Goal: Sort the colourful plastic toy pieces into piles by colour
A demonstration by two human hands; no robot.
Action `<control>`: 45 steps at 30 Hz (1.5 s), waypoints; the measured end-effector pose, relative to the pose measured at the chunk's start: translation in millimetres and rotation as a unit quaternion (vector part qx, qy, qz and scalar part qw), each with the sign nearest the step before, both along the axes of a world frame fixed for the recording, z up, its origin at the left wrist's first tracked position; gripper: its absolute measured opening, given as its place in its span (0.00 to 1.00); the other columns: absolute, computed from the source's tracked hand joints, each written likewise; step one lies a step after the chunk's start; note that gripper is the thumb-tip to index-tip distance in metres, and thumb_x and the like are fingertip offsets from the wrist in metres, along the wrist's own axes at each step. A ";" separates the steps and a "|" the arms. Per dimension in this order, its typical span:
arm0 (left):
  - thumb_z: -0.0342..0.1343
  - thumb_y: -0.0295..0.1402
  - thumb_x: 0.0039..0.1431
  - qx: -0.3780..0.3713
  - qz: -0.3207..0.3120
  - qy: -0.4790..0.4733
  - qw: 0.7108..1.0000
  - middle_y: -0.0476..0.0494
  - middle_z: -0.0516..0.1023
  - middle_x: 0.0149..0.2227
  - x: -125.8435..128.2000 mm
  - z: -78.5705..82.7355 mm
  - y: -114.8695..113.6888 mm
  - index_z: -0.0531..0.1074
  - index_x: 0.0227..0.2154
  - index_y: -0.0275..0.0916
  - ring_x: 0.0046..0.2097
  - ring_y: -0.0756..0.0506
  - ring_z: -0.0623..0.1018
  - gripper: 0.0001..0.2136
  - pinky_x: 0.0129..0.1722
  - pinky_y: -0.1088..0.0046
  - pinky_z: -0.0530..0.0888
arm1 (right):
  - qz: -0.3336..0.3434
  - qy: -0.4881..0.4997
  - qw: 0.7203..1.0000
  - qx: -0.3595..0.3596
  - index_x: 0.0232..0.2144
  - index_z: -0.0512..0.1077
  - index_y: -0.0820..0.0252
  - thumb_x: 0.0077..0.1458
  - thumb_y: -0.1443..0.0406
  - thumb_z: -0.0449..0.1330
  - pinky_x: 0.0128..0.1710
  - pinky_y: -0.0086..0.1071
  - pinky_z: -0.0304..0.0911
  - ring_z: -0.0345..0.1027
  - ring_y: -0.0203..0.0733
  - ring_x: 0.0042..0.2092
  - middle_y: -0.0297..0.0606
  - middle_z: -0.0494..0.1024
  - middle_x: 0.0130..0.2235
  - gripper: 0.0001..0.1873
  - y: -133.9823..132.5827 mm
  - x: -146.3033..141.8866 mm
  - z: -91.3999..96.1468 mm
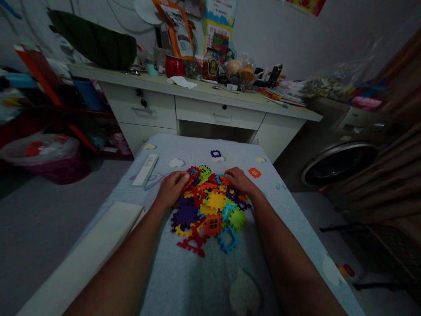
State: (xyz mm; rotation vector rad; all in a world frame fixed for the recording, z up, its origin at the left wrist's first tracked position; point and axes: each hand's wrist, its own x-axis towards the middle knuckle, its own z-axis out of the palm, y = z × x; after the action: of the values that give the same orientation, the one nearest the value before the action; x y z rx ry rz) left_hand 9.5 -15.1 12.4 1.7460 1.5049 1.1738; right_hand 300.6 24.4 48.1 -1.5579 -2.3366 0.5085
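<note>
Toothed pieces (215,201) heap between the side edges of the surface (197,285), probably light, stiff, best pinched by rims. Left hand (171,188) and right hand (240,180) curl against them; grasp unclear.

- From where I stand, no wording reads for certain; it's all too small or blurred.
- A line of Chinese characters crosses the yellow part of the blue-and-yellow wall poster (219,27).
- Small print marks the pale panel of the orange-and-white pouch (179,31).
- A dark label (213,68) with light markings sits on the jar (210,64).
- Faint print shows on the narrow white strip (145,170).
</note>
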 end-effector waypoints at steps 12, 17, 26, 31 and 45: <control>0.50 0.50 0.58 -0.008 0.005 -0.015 1.000 0.43 0.79 0.43 1.1 5.9 -2.6 0.76 0.39 0.41 0.47 0.41 0.76 0.19 0.51 0.63 0.71 | 0.022 0.169 0.985 0.026 0.47 0.70 0.58 0.62 0.59 0.55 0.49 0.35 0.63 0.66 0.41 0.49 0.42 0.72 0.49 0.14 -11.6 -43.6 2.8; 0.51 0.50 0.58 -0.004 0.008 -0.038 0.999 0.42 0.79 0.43 1.4 5.2 -2.6 0.75 0.38 0.40 0.47 0.41 0.76 0.19 0.51 0.63 0.71 | 0.031 0.099 0.994 -0.035 0.41 0.74 0.58 0.55 0.65 0.61 0.47 0.34 0.64 0.68 0.40 0.46 0.39 0.75 0.46 0.10 -7.8 -9.2 23.2; 0.51 0.49 0.59 -0.002 0.016 -0.030 0.999 0.44 0.79 0.41 2.5 0.7 -1.3 0.76 0.38 0.41 0.44 0.42 0.77 0.18 0.48 0.65 0.72 | 0.051 0.085 0.993 -0.059 0.45 0.75 0.59 0.49 0.63 0.67 0.44 0.33 0.64 0.71 0.41 0.43 0.39 0.78 0.45 0.19 -10.7 -14.2 25.0; 0.51 0.50 0.59 -0.004 0.008 -0.028 1.000 0.43 0.79 0.42 1.2 -3.2 0.5 0.76 0.39 0.41 0.46 0.42 0.77 0.18 0.48 0.65 0.72 | 0.049 0.094 0.993 -0.052 0.40 0.76 0.59 0.50 0.65 0.65 0.41 0.31 0.63 0.70 0.39 0.40 0.36 0.78 0.40 0.12 -11.2 -15.0 27.7; 0.52 0.50 0.58 -0.017 0.005 -0.018 1.000 0.43 0.80 0.42 0.3 -0.2 -0.6 0.76 0.39 0.42 0.45 0.41 0.77 0.18 0.46 0.65 0.72 | -0.296 0.124 0.944 0.080 0.36 0.75 0.63 0.47 0.61 0.64 0.32 0.30 0.59 0.65 0.37 0.31 0.35 0.74 0.30 0.14 9.7 114.7 25.7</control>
State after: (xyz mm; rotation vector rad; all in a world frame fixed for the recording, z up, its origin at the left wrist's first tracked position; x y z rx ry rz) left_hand 9.8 -15.7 12.2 1.6882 1.5054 1.1712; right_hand 415.3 34.1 73.8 -1.8718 -1.5712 0.3303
